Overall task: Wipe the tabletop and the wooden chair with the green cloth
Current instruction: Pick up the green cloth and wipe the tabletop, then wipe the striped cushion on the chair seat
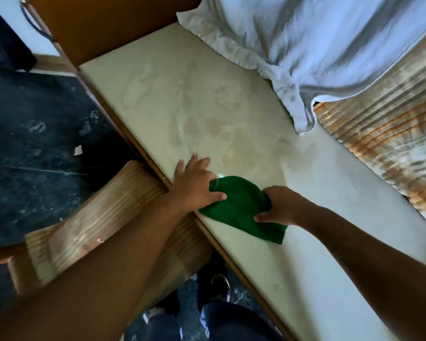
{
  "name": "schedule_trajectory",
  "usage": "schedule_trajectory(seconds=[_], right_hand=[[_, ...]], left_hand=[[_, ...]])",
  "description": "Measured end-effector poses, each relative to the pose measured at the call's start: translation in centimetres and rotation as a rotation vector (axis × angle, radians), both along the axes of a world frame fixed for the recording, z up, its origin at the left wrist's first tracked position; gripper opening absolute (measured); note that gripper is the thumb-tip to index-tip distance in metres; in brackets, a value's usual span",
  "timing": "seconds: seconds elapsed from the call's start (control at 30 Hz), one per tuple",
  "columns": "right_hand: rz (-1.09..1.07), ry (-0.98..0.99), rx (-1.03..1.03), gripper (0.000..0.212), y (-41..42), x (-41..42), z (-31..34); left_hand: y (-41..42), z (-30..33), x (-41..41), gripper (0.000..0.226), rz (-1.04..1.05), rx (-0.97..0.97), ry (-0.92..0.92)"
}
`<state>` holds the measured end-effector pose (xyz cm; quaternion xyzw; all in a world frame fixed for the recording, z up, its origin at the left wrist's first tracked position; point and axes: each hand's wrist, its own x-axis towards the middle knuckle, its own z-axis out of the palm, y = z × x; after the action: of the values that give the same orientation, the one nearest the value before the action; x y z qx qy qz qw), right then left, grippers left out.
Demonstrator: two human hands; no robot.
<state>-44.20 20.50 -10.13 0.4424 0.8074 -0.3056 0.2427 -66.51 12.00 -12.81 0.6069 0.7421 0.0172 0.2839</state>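
A green cloth (241, 207) lies flat on the pale cream tabletop (182, 99), close to its near wooden edge. My left hand (194, 183) rests on the table with fingers spread and its thumb pressing the cloth's left edge. My right hand (278, 205) pinches the cloth's right side between thumb and fingers. The wooden chair (94, 217), light and ribbed, stands against the table's edge under my left forearm. Faint smudges mark the tabletop beyond the cloth.
A white towel (317, 45) is draped over the table's far right part. A striped orange and grey fabric (384, 148) lies at the right. Brown wooden furniture (103, 23) stands at the far end. Dark marbled floor (35, 134) spreads to the left; my shoes (219, 286) show below.
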Motion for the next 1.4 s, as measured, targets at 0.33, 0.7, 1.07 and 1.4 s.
schedule_trajectory(seconds=[0.33, 0.7, 1.07, 1.4], right_hand=[[-0.231, 0.413, -0.629, 0.041, -9.5, -11.1, -1.5], [-0.284, 0.137, -0.537, 0.031, -18.6, -25.0, -23.8], [1.043, 0.147, 0.320, 0.093, -17.9, -38.5, -34.8], [0.952, 0.253, 0.475, 0.071, -20.0, -36.8, -37.4]], left_hand=[[-19.0, -3.4, -10.4, 0.045, 0.861, 0.031, -1.329], [-27.9, -24.7, -21.2, 0.032, 1.165, -0.054, -1.036], [-30.1, -37.2, -35.6, 0.079, 0.176, 0.099, 0.225], [-30.3, -37.8, -38.5, 0.073, 0.176, 0.133, 0.137]])
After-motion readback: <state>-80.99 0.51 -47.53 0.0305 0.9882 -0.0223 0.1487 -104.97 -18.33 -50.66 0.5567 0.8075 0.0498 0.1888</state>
